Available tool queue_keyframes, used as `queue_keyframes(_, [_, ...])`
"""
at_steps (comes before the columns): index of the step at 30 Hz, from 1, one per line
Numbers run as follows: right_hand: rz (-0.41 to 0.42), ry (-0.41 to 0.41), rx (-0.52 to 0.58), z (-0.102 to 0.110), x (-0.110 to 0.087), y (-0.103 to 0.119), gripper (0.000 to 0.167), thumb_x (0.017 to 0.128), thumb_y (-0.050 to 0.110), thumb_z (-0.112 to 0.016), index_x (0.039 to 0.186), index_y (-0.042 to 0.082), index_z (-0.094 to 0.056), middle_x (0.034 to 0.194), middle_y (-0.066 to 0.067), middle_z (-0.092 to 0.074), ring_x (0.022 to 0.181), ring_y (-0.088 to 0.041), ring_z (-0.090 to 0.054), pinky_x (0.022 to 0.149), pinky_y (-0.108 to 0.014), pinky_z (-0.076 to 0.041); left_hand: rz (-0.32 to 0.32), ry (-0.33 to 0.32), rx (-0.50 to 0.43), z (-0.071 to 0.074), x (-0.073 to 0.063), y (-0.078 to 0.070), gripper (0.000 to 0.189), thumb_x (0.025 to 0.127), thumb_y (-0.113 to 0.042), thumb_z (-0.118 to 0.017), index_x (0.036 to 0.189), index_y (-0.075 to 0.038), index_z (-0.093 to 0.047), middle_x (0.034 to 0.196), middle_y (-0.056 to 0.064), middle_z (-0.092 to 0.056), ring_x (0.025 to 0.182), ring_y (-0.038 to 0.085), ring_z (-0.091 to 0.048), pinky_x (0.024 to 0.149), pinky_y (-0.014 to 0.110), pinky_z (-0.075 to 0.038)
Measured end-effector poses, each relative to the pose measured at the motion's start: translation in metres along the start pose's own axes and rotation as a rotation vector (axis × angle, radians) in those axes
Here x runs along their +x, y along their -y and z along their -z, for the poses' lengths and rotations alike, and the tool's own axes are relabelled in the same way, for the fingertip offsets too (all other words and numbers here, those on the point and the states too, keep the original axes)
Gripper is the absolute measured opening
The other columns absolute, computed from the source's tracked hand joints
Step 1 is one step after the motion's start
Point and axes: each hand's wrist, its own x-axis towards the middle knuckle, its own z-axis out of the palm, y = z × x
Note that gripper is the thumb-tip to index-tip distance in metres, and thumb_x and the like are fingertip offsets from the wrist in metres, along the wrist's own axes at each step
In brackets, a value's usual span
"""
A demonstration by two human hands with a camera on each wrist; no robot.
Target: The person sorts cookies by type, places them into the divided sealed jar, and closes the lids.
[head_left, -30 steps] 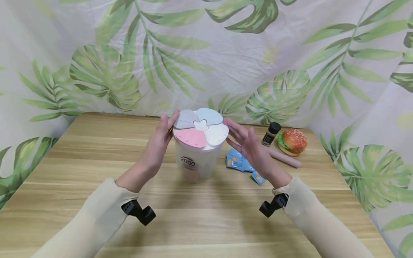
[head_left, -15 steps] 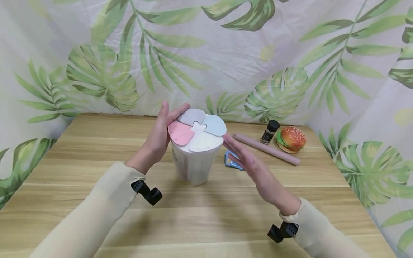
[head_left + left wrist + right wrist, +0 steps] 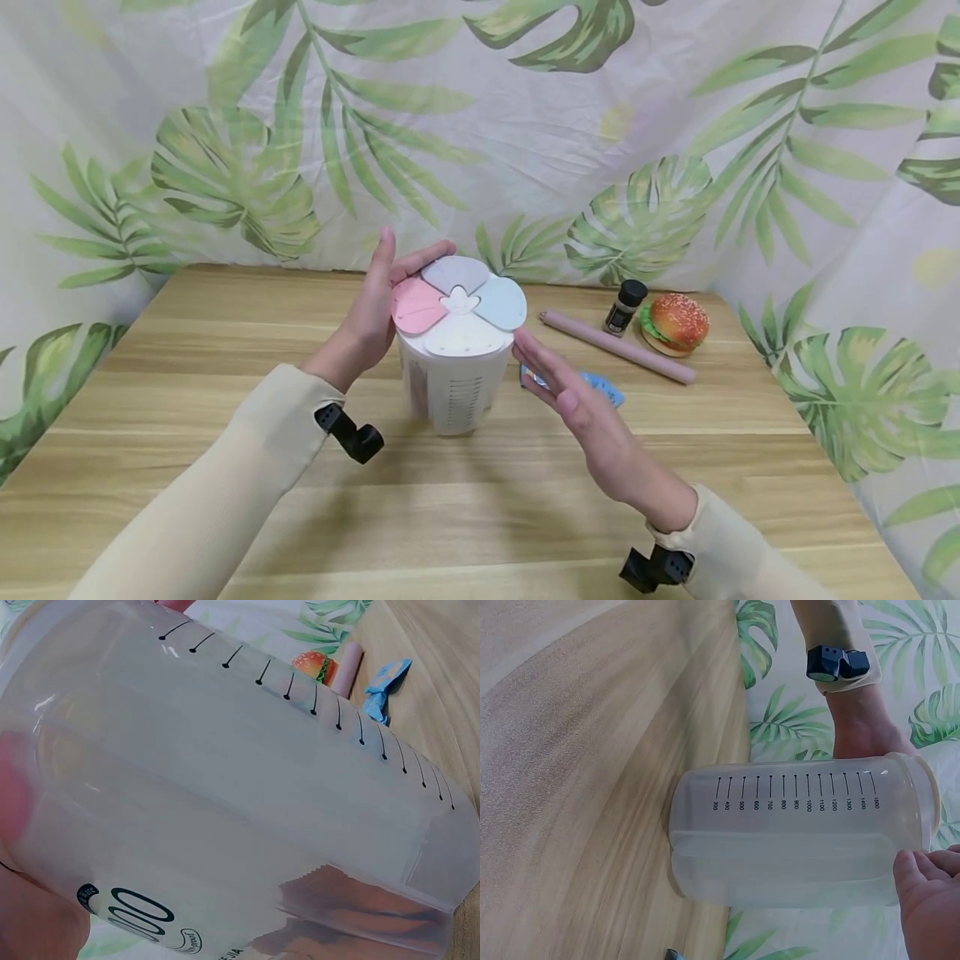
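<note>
A translucent plastic storage jar [image 3: 457, 396] with a dark measuring scale stands upright on the table. Its white lid [image 3: 465, 340] carries pink, grey, pale blue and white petal flaps around a small flower knob. My left hand [image 3: 366, 321] lies against the jar's left side, thumb pointing up and index finger reaching along the rear of the rim. At the right front, straight fingertips of my right hand [image 3: 592, 425] are right at the rim, palm away from the wall. Through the wall, the left wrist view shows a brown serrated-edge packet [image 3: 345, 900] near the bottom.
Right of the jar lie blue packets [image 3: 606, 388], partly behind my right hand. Beyond them are a pinkish rod [image 3: 618, 347], a black-capped bottle [image 3: 626, 308] and a toy hamburger [image 3: 675, 323]. A leaf-print cloth [image 3: 525, 150] hangs behind the wooden table [image 3: 225, 333].
The jar has turned on the spot: the pink flap went from front to left, and the scale now faces front. My left fingers slid along the back rim; my right hand drew nearer the front.
</note>
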Motion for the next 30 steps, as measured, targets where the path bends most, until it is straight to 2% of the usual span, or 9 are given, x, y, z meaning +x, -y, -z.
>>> queue_keyframes(5, [0.006, -0.012, -0.019, -0.002, 0.0, 0.004, 0.054, 0.115, 0.02, -0.021, 0.167, 0.004, -0.021, 0.174, -0.016, -0.025, 0.161, -0.016, -0.029, 0.128, -0.025, -0.033, -0.008, -0.018, 0.022, 0.0, 0.0, -0.001, 0.089, 0.107, -0.067, -0.003, 0.163, -0.008, -0.037, 0.172, 0.004, -0.035, 0.161, 0.018, -0.03, 0.136, 0.041, -0.02])
queue_keyframes(8, [-0.008, -0.028, -0.065, -0.001, 0.001, 0.007, 0.052, 0.114, 0.01, -0.027, 0.165, 0.005, -0.027, 0.172, -0.014, -0.031, 0.158, -0.015, -0.036, 0.126, -0.024, -0.038, -0.02, -0.058, 0.087, 0.001, -0.003, -0.002, 0.083, 0.108, -0.063, -0.005, 0.163, -0.008, -0.036, 0.172, 0.005, -0.035, 0.161, 0.018, -0.029, 0.136, 0.04, -0.019])
queue_keyframes(10, [-0.012, -0.057, -0.095, 0.0, 0.002, 0.009, 0.05, 0.112, 0.005, -0.034, 0.162, 0.005, -0.033, 0.168, -0.014, -0.038, 0.153, -0.015, -0.044, 0.122, -0.025, -0.043, -0.051, -0.107, 0.147, 0.003, -0.007, -0.003, 0.079, 0.11, -0.059, -0.008, 0.162, -0.008, -0.038, 0.17, 0.007, -0.038, 0.16, 0.019, -0.031, 0.136, 0.042, -0.02])
queue_keyframes(13, [0.006, -0.118, -0.144, 0.002, 0.006, 0.011, 0.046, 0.109, 0.002, -0.046, 0.155, 0.003, -0.042, 0.159, -0.014, -0.049, 0.144, -0.016, -0.055, 0.114, -0.027, -0.052, -0.148, -0.197, 0.257, 0.005, -0.016, -0.006, 0.069, 0.113, -0.05, -0.016, 0.159, -0.007, -0.043, 0.165, 0.011, -0.046, 0.156, 0.023, -0.039, 0.134, 0.044, -0.026])
queue_keyframes(17, [0.088, -0.187, -0.189, 0.007, 0.014, 0.013, 0.042, 0.102, -0.006, -0.06, 0.143, -0.002, -0.052, 0.144, -0.019, -0.058, 0.132, -0.016, -0.061, 0.106, -0.029, -0.059, -0.354, -0.27, 0.438, 0.006, -0.031, -0.01, 0.047, 0.113, -0.03, -0.041, 0.151, -0.005, -0.054, 0.154, 0.013, -0.058, 0.147, 0.025, -0.05, 0.127, 0.039, -0.038])
queue_keyframes(20, [0.166, -0.21, -0.282, 0.011, 0.023, 0.014, 0.04, 0.096, -0.01, -0.067, 0.135, -0.004, -0.06, 0.134, -0.02, -0.064, 0.126, -0.016, -0.062, 0.104, -0.029, -0.059, -0.568, -0.247, 0.606, 0.005, -0.042, -0.011, 0.039, 0.104, -0.014, -0.06, 0.141, 0.0, -0.062, 0.138, 0.017, -0.069, 0.129, 0.027, -0.064, 0.114, 0.029, -0.049])
queue_keyframes(23, [0.215, -0.2, -0.405, 0.015, 0.031, 0.016, 0.039, 0.093, -0.007, -0.073, 0.13, 0.001, -0.066, 0.129, -0.015, -0.07, 0.124, -0.018, -0.064, 0.108, -0.028, -0.056, -0.747, -0.183, 0.744, 0.003, -0.053, -0.01, 0.035, 0.095, -0.005, -0.07, 0.129, 0.002, -0.069, 0.122, 0.016, -0.074, 0.111, 0.027, -0.069, 0.101, 0.018, -0.051])
queue_keyframes(26, [0.234, -0.152, -0.498, 0.019, 0.039, 0.018, 0.039, 0.093, -0.001, -0.076, 0.13, 0.007, -0.069, 0.131, -0.01, -0.071, 0.129, -0.022, -0.064, 0.115, -0.029, -0.05, -0.808, -0.107, 0.825, 0.002, -0.064, -0.008, 0.034, 0.09, -0.004, -0.077, 0.124, -0.002, -0.073, 0.119, 0.012, -0.075, 0.11, 0.025, -0.069, 0.104, 0.015, -0.05])
queue_keyframes(30, [0.242, -0.065, -0.597, 0.021, 0.049, 0.019, 0.039, 0.095, 0.008, -0.077, 0.133, 0.011, -0.069, 0.136, -0.005, -0.071, 0.14, -0.025, -0.059, 0.122, -0.035, -0.046, -0.821, -0.054, 0.903, 0.001, -0.072, -0.006, 0.039, 0.086, -0.006, -0.084, 0.124, -0.006, -0.075, 0.124, 0.009, -0.076, 0.122, 0.029, -0.069, 0.119, 0.03, -0.048])
